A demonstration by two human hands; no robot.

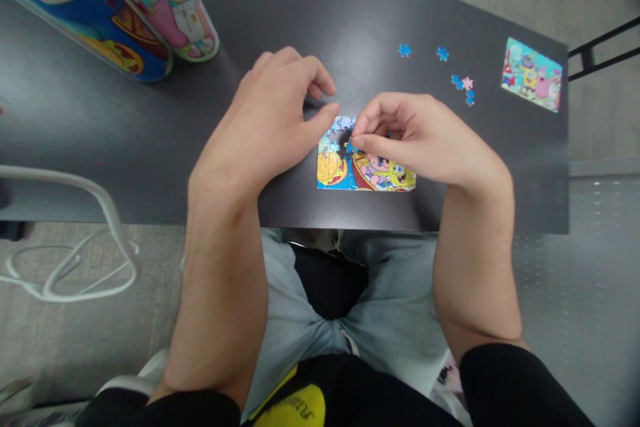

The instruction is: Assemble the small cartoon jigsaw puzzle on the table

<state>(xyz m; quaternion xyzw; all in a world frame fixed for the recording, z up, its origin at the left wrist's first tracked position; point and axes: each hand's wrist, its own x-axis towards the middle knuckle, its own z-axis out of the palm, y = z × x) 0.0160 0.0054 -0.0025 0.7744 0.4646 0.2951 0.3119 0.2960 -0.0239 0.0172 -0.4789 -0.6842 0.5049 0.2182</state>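
Note:
A partly assembled cartoon jigsaw puzzle point(360, 177) lies near the table's front edge, with a dark gap in its upper left area. Over that gap, my right hand point(400, 130) pinches a small blue puzzle piece point(352, 146) between thumb and forefinger. At the puzzle's upper left corner, the thumb of my left hand point(280, 107) touches or nearly touches the edge. The left fingers are curled but apart from the thumb, holding nothing. Part of the puzzle's upper right is hidden under my right hand.
Loose blue pieces point(443, 53) and a pink piece point(467, 83) lie beyond my right hand. A picture card point(531, 75) rests near the right edge. Two tall cartoon-printed tins point(187, 14) stand at the back left. A white cable point(100, 197) hangs at the left.

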